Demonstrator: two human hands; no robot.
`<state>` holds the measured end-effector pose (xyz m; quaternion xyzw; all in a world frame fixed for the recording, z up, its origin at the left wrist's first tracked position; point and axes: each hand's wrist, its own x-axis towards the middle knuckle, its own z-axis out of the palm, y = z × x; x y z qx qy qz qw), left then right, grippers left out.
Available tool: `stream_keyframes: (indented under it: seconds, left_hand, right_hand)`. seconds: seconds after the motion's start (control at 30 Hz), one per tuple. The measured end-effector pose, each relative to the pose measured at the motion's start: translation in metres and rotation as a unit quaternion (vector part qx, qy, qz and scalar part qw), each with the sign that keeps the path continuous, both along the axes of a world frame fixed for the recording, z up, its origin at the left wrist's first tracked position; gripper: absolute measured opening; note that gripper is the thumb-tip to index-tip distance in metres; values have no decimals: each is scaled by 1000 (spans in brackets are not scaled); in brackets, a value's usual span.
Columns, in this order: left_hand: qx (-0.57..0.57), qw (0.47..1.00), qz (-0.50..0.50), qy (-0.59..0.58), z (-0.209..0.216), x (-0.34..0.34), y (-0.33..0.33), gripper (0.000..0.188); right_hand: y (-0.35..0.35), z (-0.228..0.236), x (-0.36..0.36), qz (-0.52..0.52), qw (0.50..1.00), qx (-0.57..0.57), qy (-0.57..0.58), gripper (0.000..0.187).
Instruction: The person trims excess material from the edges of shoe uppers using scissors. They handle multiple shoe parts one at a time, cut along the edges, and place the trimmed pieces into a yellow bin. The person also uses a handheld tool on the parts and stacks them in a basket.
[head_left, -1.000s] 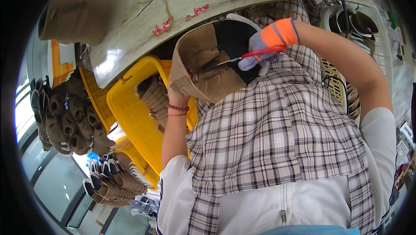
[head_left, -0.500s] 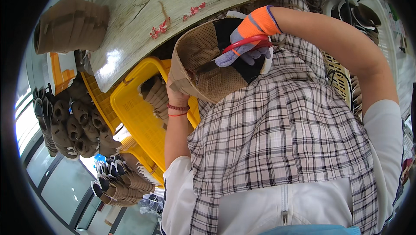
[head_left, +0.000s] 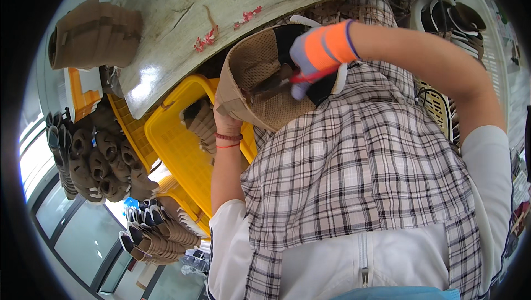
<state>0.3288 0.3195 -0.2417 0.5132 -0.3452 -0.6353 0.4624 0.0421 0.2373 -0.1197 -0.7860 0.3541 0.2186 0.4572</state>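
Note:
A tan mesh shoe upper with a black lining at one side rests against my lap, its opening turned up. My left hand is closed on its left edge, fingers mostly hidden behind the fabric. Inside the opening are the dark blades of red-handled scissors. My right hand, in a grey and orange glove, is wrapped round the red handles. Whether the blades touch the fabric is hard to make out.
The worktable edge runs just beyond the upper, with pink-red scraps on it. A yellow basket with more uppers stands at the left. Stacked brown pieces sit at the table's far left. Shoe parts lie at the right.
My right hand has rolled over the scissors and its fingers have drawn in round the handles, which now look narrower. The left hand and the upper have barely moved.

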Motion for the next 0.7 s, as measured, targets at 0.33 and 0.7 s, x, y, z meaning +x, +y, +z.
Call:
stream_keyframes:
  seconds: [0.33,0.7]
  left_hand:
    - [-288,918,-117,-248,205,-48,-21,31]
    - [-779,349,-128,-504,345,-228,-214,28]
  right_hand:
    - [45,-45,-130,-196,922,-57,-330,52]
    - [58,-62,-136,-397,822,161,-375,41]
